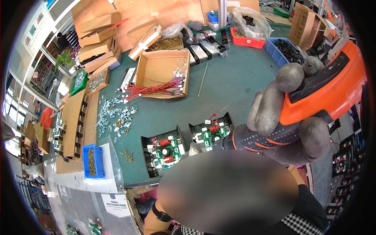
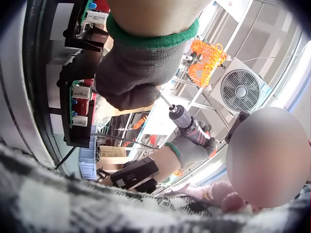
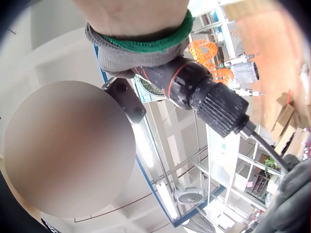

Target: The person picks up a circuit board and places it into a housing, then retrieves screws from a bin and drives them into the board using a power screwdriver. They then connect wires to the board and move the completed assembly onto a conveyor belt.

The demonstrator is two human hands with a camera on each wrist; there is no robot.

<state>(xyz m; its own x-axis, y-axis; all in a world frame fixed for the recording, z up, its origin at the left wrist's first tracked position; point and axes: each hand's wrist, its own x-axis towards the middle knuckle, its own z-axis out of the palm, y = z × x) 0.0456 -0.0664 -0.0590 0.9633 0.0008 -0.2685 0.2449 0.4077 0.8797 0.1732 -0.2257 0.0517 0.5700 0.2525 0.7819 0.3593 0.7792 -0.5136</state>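
My gloved right hand [image 1: 270, 105] grips an orange and black power drill [image 1: 325, 86]. In the right wrist view its black chuck [image 3: 221, 107] holds a long metal bit [image 3: 267, 148]. My gloved left hand [image 2: 138, 73] has its fingers curled at the bit's far end, which they hide; in the head view only a little of this hand shows. Beside it lie two black housings, each with a green circuit board: the left board [image 1: 166, 152] and the right board [image 1: 211, 135], both with red parts. The left wrist view shows the drill [image 2: 187, 124] with my right hand [image 2: 194, 148] around it.
A cardboard tray [image 1: 156, 68] holds red and black wires [image 1: 156, 88]. Loose small pale-blue parts [image 1: 113, 113] and brass-coloured pieces [image 1: 127, 156] lie on the green table [image 1: 223, 82]. A blue bin [image 1: 93, 161] stands at left; red [image 1: 246, 41] and blue [image 1: 280, 51] bins stand behind.
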